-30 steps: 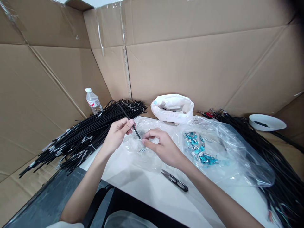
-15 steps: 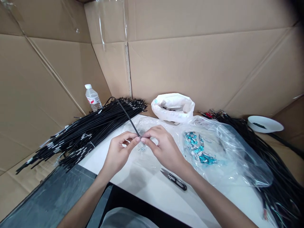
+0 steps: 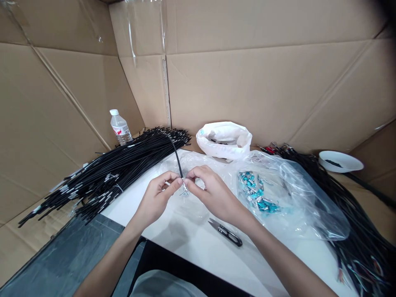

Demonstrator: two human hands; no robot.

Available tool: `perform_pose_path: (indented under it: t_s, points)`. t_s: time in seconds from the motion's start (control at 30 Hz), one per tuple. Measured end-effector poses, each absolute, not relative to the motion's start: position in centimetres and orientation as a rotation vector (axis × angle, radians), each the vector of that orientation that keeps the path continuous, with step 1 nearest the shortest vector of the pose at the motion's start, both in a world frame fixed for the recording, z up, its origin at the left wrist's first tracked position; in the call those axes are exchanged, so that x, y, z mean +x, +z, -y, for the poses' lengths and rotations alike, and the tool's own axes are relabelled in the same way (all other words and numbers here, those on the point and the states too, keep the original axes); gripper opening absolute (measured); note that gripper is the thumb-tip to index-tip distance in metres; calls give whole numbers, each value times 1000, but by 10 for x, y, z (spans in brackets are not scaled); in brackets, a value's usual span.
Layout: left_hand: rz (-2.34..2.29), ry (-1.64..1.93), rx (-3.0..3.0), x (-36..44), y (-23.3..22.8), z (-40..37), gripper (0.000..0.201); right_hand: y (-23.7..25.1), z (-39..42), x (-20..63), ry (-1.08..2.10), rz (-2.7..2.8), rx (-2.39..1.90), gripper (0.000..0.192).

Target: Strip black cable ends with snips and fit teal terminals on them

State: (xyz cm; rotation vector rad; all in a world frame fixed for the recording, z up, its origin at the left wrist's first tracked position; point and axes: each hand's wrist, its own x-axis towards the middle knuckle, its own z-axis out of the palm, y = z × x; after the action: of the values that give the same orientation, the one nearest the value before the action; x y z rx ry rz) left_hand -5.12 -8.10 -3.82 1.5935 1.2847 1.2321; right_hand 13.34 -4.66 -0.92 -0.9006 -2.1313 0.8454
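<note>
Both hands raised just above white tabletop (image 3: 198,247), fingertips meeting at centre. Left hand (image 3: 157,198) pinching black cable (image 3: 177,159) near its stripped end, thumb and forefinger closed on jacket. Right hand (image 3: 213,194) pinching small metal terminal (image 3: 185,188) against that cable end, other fingers curled loosely.

Judged step: seating terminal on bared cable tip. For good result: grip on jacket kept close to tip so end cannot flex; terminal aligned along cable axis, not skewed; push straight and short; strands gathered, none splayed outside barrel. Seating depth not readable at this size.

Position of work: cable tip and terminal directly between the two sets of fingertips, touching both. Rest of cable arching up and back-left to black cable bundle (image 3: 105,177), lying left of left hand, well apart from it. Thread snips (image 3: 225,233) flat on tabletop just near right wrist, untouched. Clear bag of teal terminals (image 3: 258,194) right of right hand, near, not touching. White bag (image 3: 224,140) and water bottle (image 3: 120,128) behind.
</note>
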Motion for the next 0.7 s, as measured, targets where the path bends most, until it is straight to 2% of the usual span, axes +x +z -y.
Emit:
perform_pose_path:
  t_s: [0.43,0.7]
  points:
    - [-1315,1217,1679,-55,-39,83,28,-14,31,136,1259,2013,-792,17]
    - [-1365,1167,1797,-53,-41,83,24,-14,23,142,1139,2114,-703,33]
